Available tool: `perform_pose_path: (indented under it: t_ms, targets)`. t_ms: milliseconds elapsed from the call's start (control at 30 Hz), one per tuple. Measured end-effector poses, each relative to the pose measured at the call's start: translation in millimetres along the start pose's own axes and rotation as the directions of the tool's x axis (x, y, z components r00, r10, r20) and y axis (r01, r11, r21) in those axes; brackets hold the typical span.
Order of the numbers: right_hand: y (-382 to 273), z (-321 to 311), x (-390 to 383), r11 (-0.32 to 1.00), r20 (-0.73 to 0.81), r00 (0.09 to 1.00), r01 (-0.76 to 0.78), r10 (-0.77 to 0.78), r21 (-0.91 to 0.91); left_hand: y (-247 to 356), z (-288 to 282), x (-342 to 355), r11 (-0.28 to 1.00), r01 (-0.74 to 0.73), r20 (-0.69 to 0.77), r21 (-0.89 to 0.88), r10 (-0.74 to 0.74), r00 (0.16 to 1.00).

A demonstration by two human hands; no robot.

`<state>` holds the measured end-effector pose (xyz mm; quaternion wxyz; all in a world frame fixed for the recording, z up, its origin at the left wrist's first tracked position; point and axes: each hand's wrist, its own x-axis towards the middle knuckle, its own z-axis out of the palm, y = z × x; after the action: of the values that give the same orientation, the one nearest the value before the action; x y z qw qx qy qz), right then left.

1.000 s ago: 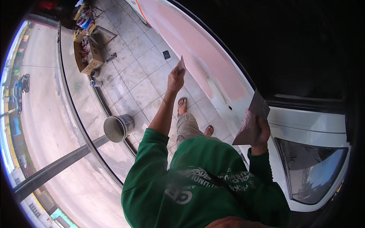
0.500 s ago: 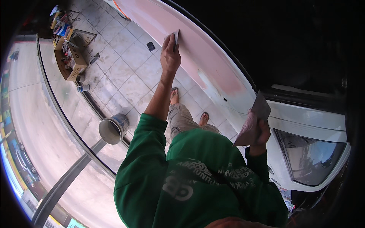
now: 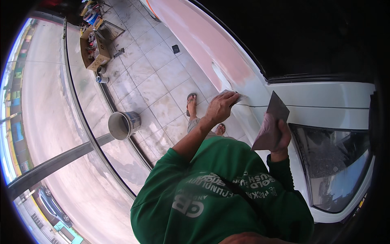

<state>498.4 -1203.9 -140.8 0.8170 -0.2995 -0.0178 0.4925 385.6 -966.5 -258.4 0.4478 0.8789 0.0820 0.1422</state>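
My left hand (image 3: 221,106) presses a small flat spreader (image 3: 237,96) against the side of a white car (image 3: 321,101), at the near end of a long pink filler patch (image 3: 203,44). My right hand (image 3: 278,132) holds up a thin grey board (image 3: 271,122) smeared with pinkish filler, just off the panel beside the headlight (image 3: 333,162). I wear a green long-sleeved shirt. My feet in sandals (image 3: 191,101) stand on the tiled floor below.
A grey bucket (image 3: 122,124) stands on the tiles to my left, by a curved kerb and a metal pole (image 3: 61,160). A cardboard box (image 3: 93,51) of cans and tools sits farther off. A small dark object (image 3: 175,49) lies near the car.
My left hand has come back along the panel from far up the pink patch to its near end. The right hand keeps the board in about the same place.
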Motion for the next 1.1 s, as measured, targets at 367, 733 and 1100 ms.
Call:
perform_pose_path:
  t_ms: [367,733,1100]
  targets:
    - [63.2,17.5,75.4,0.993,-0.12,0.992,0.045,-0.032,0.108,50.0,-133.3,-5.5,0.975,-0.093,0.151,-0.203,0.125,0.981]
    - [90.9,112.7,83.7,0.896,0.021,0.899,0.435,-0.438,0.09,-147.7,-176.4,-15.7,0.3,0.429,0.225,-0.852,-0.53,0.818]
    - [198.8,105.9,-2.1,0.227,0.138,0.857,0.281,-0.496,-0.932,46.4,-274.9,-66.3,0.865,-0.49,-0.089,0.107,0.499,0.862]
